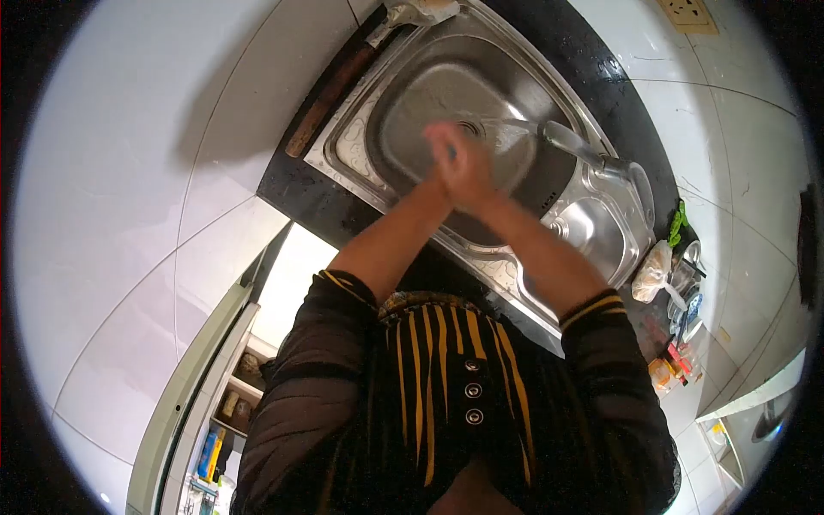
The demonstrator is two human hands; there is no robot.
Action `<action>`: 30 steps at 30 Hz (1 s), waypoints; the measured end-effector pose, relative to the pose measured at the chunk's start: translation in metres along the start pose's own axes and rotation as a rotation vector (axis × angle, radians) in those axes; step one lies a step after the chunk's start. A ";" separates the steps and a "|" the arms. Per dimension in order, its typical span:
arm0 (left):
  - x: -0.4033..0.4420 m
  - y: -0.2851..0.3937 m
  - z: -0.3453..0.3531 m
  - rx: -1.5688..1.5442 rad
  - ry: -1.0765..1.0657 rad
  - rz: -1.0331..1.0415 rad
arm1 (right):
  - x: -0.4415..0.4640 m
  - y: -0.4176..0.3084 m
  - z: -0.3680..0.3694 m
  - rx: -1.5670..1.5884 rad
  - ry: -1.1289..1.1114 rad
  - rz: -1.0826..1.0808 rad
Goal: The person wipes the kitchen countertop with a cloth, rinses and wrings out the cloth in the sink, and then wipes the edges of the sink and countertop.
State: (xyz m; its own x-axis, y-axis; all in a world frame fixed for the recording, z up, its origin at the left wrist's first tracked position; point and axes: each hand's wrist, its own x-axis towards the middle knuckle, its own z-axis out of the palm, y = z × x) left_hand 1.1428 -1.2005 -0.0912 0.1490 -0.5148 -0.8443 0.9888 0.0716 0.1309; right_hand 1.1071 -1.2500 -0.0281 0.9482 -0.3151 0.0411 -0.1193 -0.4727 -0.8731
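Observation:
My left hand [441, 153] and my right hand [471, 178] are pressed against each other above the large basin of the steel sink [421, 94]. Motion smears the fingers, so how they are bent cannot be made out. No object shows between the palms. Just right of the hands, the faucet [570, 144] reaches over the basin, with a stream of water [513, 129] coming from its end. The drain [468, 128] lies right behind my fingers.
A long wooden-handled tool [336, 94] lies along the sink's left rim. A smaller basin [592, 236] sits at right. Beyond it are a plastic bag [652, 273], green leaves [678, 221] and bottles. The dark counter [309, 193] meets a tiled wall at left.

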 end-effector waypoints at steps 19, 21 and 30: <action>-0.053 0.058 -0.090 1.359 0.294 0.867 | -0.001 -0.025 -0.137 -0.203 0.233 -0.051; -0.080 0.045 -0.077 1.561 0.388 0.941 | -0.006 -0.025 -0.134 -0.353 0.159 -0.032; -0.104 0.016 -0.087 2.033 0.258 1.327 | -0.117 -0.042 -0.158 -0.454 -0.088 -0.001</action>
State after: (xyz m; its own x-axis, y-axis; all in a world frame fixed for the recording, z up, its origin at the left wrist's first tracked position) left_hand 1.1441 -1.0711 -0.0464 0.5630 -0.8244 0.0582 -0.7703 -0.4979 0.3984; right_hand 0.9543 -1.3236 0.0805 0.9675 -0.2524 -0.0167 -0.2164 -0.7916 -0.5714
